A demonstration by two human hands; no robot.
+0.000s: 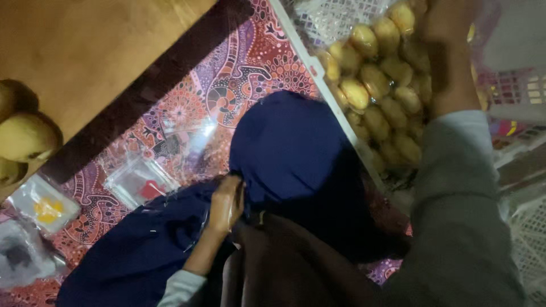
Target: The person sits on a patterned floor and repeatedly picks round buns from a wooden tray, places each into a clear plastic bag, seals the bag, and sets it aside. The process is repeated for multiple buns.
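reaching up at one o'clock, the right hand (pixel 449 34) is buried among the yellow fruits (pixel 375 85) heaped in a white plastic crate (pixel 341 122); its fingers are mostly hidden behind a clear bag (pixel 500 40), so i cannot tell how far the grip is closed or whether it has a fruit. the heap sits at the top right, spilling down towards three o'clock along the crate's slanted rim.

down at six o'clock the left hand (pixel 226 203) lies curled on dark blue cloth (pixel 290 148) draped over the lap, pinching what looks like thin clear film; the grip seems loosely closed on it.

farther out, at nine o'clock, small clear packets (pixel 139 182) lie on a purple patterned mat (pixel 239 85), one with a red patch, another (pixel 42 207) with a yellow one. at ten o'clock a brown board (pixel 85 51) carries more yellow fruits (pixel 25 136) at its left edge.

judging from this, the heap looks loose: pulling one fruit from the middle could set its neighbours rolling over the low rim onto the mat. the dim light and the bag blocking the view could also make the hand bruise or fumble a fruit.
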